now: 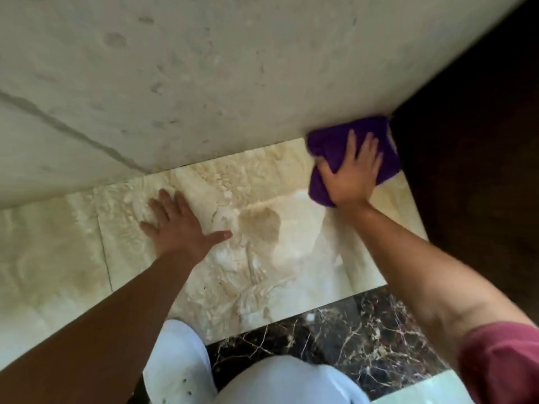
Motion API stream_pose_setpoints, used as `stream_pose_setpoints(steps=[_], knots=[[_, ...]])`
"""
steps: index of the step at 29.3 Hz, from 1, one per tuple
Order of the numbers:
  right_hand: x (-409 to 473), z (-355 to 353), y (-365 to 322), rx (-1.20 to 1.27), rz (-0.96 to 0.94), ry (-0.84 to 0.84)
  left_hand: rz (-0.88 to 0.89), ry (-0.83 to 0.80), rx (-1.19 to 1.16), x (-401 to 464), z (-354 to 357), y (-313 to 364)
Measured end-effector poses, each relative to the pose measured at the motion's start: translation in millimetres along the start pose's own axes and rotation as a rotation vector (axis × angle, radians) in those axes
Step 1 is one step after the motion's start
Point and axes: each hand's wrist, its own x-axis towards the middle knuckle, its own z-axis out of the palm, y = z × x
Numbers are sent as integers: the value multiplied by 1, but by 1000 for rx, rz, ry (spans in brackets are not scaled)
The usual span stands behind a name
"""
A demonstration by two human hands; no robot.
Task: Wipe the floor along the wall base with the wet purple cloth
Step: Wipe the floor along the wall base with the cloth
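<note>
The purple cloth (335, 150) lies bunched on the cream marble floor (262, 258), in the corner where the pale wall (204, 83) meets a dark brown wooden panel (466, 141). The cloth touches the wall base at its upper edge and the panel at its right edge. The right hand (351, 176) lies flat on top of the cloth, palm down; its fingers (369, 147) are spread and press on the fabric, they do not pinch it. The left hand (178, 225) rests flat on the bare floor, well apart from the cloth, a little below the wall base; its fingers are also spread and the thumb points to the right. Both forearms are bare, and a dark red sleeve (501, 365) covers the right upper arm. At the bottom, a knee in light trousers (280, 380) and a white shoe (178, 363) are over a strip of dark veined marble (364, 330).
</note>
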Motion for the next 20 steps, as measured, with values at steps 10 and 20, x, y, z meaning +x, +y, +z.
stream_pose_setpoints(steps=[10, 20], knots=[[-17, 19, -90, 82, 107, -33, 41, 69, -50, -1, 7, -8], [-116, 33, -195, 21, -366, -272, -24, 18, 63, -51, -19, -84]])
